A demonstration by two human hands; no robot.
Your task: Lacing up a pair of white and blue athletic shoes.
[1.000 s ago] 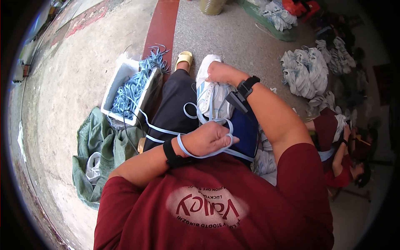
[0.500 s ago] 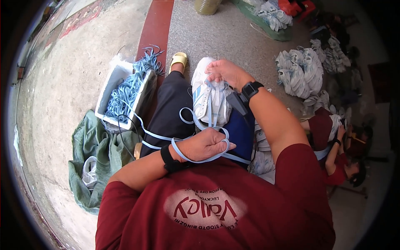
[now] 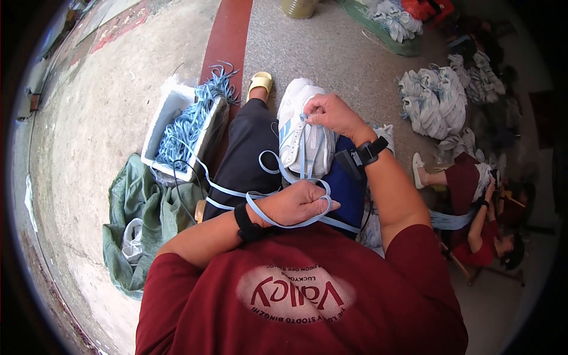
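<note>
Nearest the camera is the person's dark red shirt (image 3: 307, 296), with both forearms reaching forward from it. The left hand (image 3: 296, 204) lies over the lap, fingers curled shut around loops of a pale blue lace (image 3: 278, 177); the lace wraps under the palm and trails off to the left across the dark trouser leg (image 3: 242, 154). A black band (image 3: 245, 222) sits on that wrist.

Just beyond, a white shoe (image 3: 299, 133) with blue trim rests on the lap, on a dark blue cloth (image 3: 346, 189), toe pointing away. The right hand (image 3: 334, 115) is on the shoe's upper, fingertips pinched closed on the lace at the eyelets. A black device (image 3: 358, 157) is strapped to that wrist.

To the left on the concrete floor lies a crumpled green sack (image 3: 139, 207), and past it stands a white box (image 3: 171, 121) full of blue laces (image 3: 189, 118). A yellow sandal (image 3: 260, 83) shows beyond the knee.

To the right another person (image 3: 473, 225) in red sits low. Farther off, heaps of white shoes (image 3: 435, 100) lie on the floor.
</note>
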